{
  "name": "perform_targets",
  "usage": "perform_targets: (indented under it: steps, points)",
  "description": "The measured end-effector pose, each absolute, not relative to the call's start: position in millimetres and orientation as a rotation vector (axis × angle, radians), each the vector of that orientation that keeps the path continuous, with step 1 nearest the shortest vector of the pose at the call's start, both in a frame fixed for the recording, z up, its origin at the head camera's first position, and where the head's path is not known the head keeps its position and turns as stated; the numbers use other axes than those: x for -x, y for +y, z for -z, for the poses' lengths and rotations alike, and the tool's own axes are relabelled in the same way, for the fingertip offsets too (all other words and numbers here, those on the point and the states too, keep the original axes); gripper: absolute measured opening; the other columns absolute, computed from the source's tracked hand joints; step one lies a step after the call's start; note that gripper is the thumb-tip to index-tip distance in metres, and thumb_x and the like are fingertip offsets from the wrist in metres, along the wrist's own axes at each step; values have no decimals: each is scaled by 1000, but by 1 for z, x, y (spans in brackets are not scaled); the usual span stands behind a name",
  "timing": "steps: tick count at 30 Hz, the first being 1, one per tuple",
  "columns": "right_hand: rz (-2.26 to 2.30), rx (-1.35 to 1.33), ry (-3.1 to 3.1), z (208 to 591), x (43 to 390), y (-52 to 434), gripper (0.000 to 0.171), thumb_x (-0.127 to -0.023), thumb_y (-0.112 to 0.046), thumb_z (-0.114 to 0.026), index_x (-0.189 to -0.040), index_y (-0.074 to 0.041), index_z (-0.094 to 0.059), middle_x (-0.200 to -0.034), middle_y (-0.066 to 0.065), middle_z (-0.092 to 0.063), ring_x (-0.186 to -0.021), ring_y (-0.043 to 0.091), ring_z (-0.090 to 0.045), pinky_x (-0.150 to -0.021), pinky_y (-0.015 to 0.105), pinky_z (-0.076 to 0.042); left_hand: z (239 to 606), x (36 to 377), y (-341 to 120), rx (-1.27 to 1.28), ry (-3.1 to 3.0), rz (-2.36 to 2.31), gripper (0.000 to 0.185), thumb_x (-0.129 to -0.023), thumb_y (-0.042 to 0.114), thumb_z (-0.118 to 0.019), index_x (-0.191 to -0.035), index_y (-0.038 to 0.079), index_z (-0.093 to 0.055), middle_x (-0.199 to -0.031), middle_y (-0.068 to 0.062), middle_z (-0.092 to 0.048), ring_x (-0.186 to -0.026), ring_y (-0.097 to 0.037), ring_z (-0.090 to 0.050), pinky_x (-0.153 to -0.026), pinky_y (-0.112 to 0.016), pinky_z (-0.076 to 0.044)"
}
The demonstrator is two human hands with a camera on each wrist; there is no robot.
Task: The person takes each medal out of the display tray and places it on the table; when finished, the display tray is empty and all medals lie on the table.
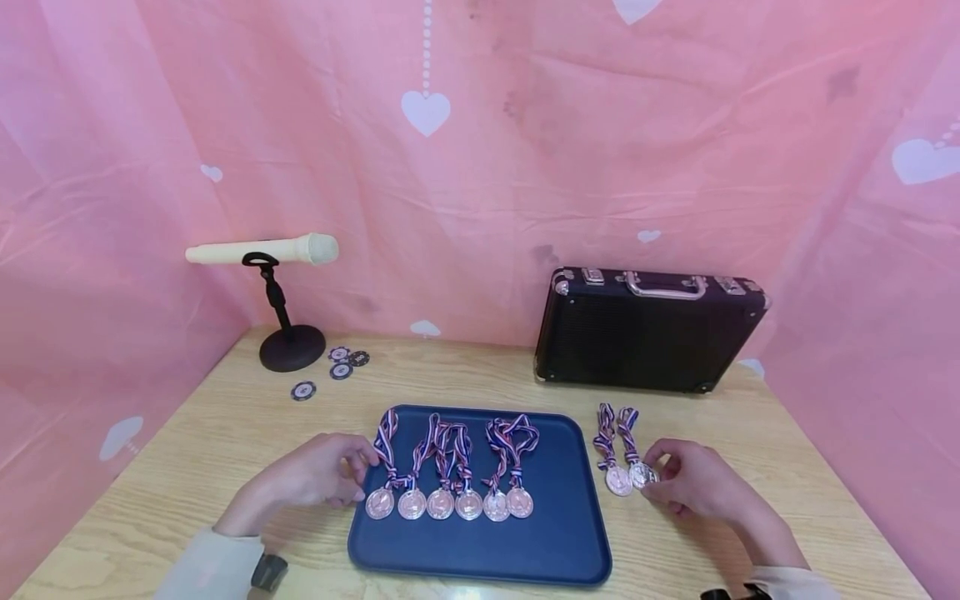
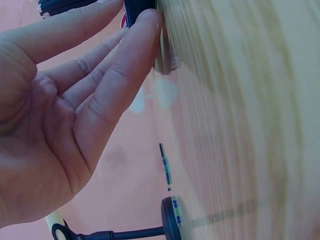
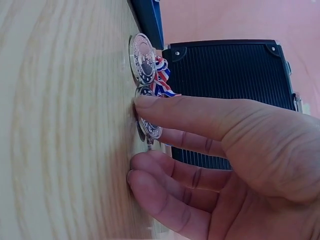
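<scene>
Several round metal medals (image 1: pixel 440 503) with striped ribbons lie in a row on the blue tray (image 1: pixel 480 554). My left hand (image 1: pixel 322 471) is at the tray's left rim, its fingertips touching the edge, with the fingers loosely bent. Two more medals lie on the table to the right of the tray. The right one of these medals (image 1: pixel 642 476) is pinched at its edge by my right hand (image 1: pixel 693 479); in the right wrist view the thumb (image 3: pixel 175 110) lies over its face. Beside it rests the other medal (image 3: pixel 143 59), untouched.
A black briefcase (image 1: pixel 648 333) stands upright at the back right. At the back left, a white microphone (image 1: pixel 255 252) sits on a black stand (image 1: pixel 292 348), with several poker chips (image 1: pixel 341 371) nearby. Pink fabric with hearts (image 1: pixel 480 192) hangs behind the wooden table (image 1: pixel 465 367).
</scene>
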State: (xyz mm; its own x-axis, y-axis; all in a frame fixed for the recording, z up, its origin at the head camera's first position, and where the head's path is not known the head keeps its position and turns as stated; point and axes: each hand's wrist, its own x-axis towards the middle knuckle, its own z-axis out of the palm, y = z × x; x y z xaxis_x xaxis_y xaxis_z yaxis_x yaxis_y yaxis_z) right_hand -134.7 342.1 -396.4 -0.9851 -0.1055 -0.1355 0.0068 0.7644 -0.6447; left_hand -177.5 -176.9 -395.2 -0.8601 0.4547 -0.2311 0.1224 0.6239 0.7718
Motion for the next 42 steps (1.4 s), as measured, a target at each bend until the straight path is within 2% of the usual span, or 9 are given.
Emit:
perform_targets:
  steps: [5,11,17,23,27,34,42]
  points:
    - [1011,60,2786,391,136,340,37,-83,-9,-86,-114,-3,-66,-77,7,-60,-56,22,-64,-51,33,-56,396,176,-179,-452,2443,-1118,38,-81,-10,-80,-115,2,-68,-91,-7,-63,-77,-20,-62,-61,-35,-60]
    - [1016,142,2878,374,136,326,39,-86,-16,-86,-118,-3,-67,-82,5,-63,-54,16,-60,-51,28,-51,397,176,-181,-428,2440,-1113,40,-81,-9,-82,-117,3,-68,-92,-6,-64,-78,-20,-62,-62,-35,-60]
    - [1265,221,2818,367,139,285,38,-88,-13,-85,-119,1,-68,-83,7,-67,-61,14,-65,-54,30,-56,395,178,-181,-417,2474,-1071,41,-81,-7,-82,-118,5,-69,-93,-5,-64,-75,-19,-63,-63,-33,-59]
    - [1388,326,2633,382,139,236,40,-85,-10,-86,-117,6,-68,-81,7,-69,-63,18,-68,-58,32,-61,394,178,-183,-433,2463,-1081,41,-82,-6,-82,-119,4,-69,-94,-5,-65,-77,-19,-63,-63,-33,-60]
    - [1305,322,2599,393,136,216,35,-84,-14,-88,-110,2,-71,-76,3,-67,-60,18,-67,-56,31,-59,396,178,-182,-486,2469,-1060,41,-81,-4,-83,-119,5,-70,-95,-3,-67,-82,-18,-63,-65,-30,-58]
    - [1065,192,2759,397,129,202,33,-78,-27,-93,-98,-11,-73,-70,-2,-60,-60,14,-56,-52,25,-42,396,180,-175,-518,2470,-1049,39,-80,-4,-83,-115,6,-70,-93,-3,-66,-78,-17,-62,-63,-28,-53]
    - [912,147,2868,402,126,185,34,-74,-35,-95,-90,-18,-70,-69,-4,-56,-63,13,-51,-55,26,-37,396,176,-181,-501,2419,-1125,38,-80,-7,-81,-114,3,-69,-92,-6,-64,-75,-18,-63,-62,-32,-58]
